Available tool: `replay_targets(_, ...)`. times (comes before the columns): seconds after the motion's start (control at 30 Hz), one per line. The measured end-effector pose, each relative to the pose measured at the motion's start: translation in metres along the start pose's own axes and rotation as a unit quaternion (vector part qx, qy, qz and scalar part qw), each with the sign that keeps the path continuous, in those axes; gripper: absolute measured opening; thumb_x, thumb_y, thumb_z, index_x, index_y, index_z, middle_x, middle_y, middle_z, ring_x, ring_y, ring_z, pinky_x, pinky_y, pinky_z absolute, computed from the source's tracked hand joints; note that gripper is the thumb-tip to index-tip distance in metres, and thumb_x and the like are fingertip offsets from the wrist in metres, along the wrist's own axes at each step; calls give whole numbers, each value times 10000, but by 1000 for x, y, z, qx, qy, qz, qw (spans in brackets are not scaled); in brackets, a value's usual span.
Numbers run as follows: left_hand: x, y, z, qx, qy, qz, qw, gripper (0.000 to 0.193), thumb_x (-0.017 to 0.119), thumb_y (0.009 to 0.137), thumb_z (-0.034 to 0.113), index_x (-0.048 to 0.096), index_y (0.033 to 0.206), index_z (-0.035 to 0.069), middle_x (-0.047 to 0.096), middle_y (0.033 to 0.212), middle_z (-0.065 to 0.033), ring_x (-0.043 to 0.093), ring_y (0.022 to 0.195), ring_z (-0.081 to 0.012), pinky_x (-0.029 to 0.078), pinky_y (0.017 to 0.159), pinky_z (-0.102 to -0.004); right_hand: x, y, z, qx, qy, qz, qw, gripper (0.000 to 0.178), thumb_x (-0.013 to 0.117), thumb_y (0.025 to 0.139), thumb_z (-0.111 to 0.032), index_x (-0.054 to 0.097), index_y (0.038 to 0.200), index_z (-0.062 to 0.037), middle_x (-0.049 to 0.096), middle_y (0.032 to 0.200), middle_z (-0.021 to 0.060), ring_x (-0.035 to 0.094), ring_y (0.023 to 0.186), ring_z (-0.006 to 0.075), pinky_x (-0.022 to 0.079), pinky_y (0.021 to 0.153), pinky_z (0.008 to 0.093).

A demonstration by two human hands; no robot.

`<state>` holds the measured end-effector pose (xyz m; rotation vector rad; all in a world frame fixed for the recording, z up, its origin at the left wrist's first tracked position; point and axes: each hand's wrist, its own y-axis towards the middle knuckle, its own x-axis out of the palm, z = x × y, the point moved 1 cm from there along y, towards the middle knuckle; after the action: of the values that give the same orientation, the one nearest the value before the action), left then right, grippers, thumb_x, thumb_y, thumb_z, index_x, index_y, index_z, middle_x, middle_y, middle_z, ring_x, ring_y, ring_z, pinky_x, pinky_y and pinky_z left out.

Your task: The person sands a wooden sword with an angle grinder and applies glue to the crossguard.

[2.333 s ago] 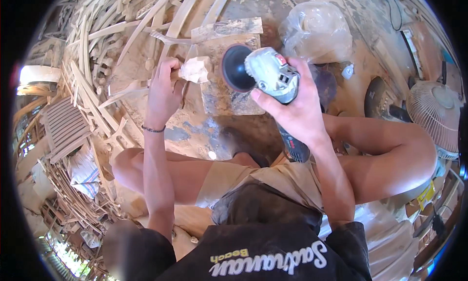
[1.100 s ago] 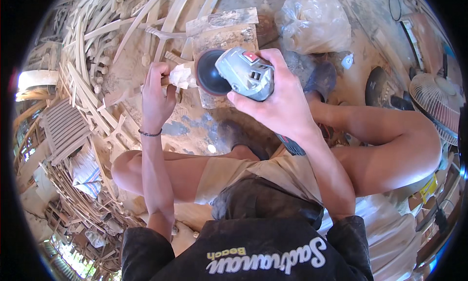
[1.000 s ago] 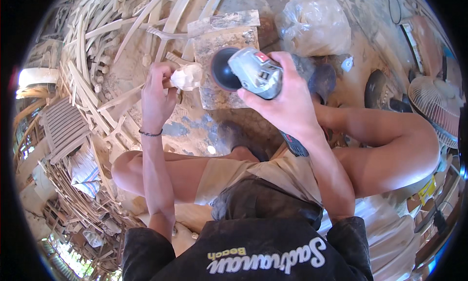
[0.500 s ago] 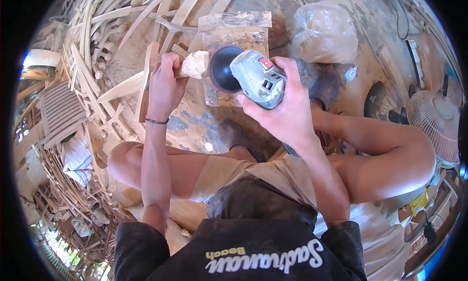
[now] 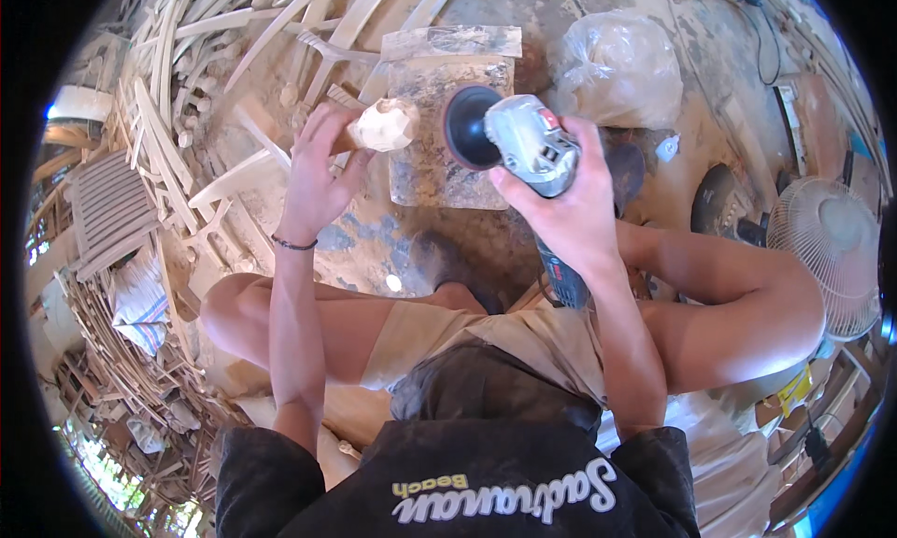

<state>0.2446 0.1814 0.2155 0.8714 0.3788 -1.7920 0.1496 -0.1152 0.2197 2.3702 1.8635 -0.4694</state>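
My left hand point(image 5: 320, 174) is closed around a pale wooden piece, whose carved, faceted knob end point(image 5: 386, 125) sticks out to the right of the fingers. The rest of the piece is partly hidden behind the hand. In my right hand point(image 5: 575, 206) is a grey angle grinder point(image 5: 533, 146), gripped round its metal head, its dark body hanging down toward my lap. The grinder's round black sanding disc point(image 5: 469, 127) points left, toward the knob, with a gap between them. Whether the disc spins cannot be seen.
A dusty low wooden block point(image 5: 448, 178) stands on the floor beyond my feet. Long cut wood pieces point(image 5: 168, 62) pile up on the left. A clear plastic bag point(image 5: 621, 71) sits at the far right, and a fan point(image 5: 827, 253) stands beside my right knee.
The disc has come away from the wooden knob as the grinder moved right. My left hand has turned the wooden piece, so the knob's end face shows more.
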Motion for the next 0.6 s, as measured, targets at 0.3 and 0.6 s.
replay_targets(0.3, 2, 5, -20, 36, 71, 7, 997, 395, 844, 806, -16, 684, 1166, 11, 663, 1162, -141, 626, 1131, -390, 485, 982, -470, 10, 3, -15, -42, -24, -28, 998, 784, 974, 807, -335, 531, 1363, -4, 794, 1089, 235, 820, 987, 364, 645, 878, 454)
replay_targets(0.6, 6, -4, -30, 31, 79, 24, 996, 407, 837, 787, -33, 700, 1166, 22, 684, 1158, -132, 629, 1110, -388, 480, 976, -471, 13, 12, -10, -11, -109, -39, 993, 812, 956, 799, -380, 514, 1389, -38, 800, 1042, 252, 807, 967, 437, 651, 847, 512)
